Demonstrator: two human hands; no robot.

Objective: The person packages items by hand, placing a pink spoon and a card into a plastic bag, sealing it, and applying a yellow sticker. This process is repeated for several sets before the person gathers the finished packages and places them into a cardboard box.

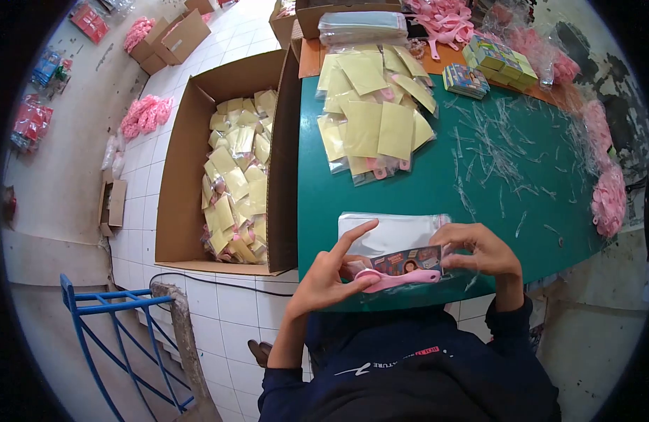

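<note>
My left hand [331, 276] is closed around the rounded end of a pink handled plastic item [402, 280], with the thumb on top and the index finger raised. Its handle, with a hole at the tip, points right. Right behind it stands a printed card [409, 261] with a picture of a person on it. Clear film shows around both, apparently a plastic bag. My right hand [479, 251] has thumb and fingers curled at the card's right end, pinching what looks like the bag's edge. Under the hands lies a stack of clear plastic bags [381, 228].
Packed bags with pale yellow cards [381, 130] are piled on the green table [507, 232]. More fill the cardboard box [177, 204] at left. Card stacks [466, 81], clear plastic strips [500, 141] and pink items [444, 24] lie further back. A blue metal rack [120, 302] stands lower left.
</note>
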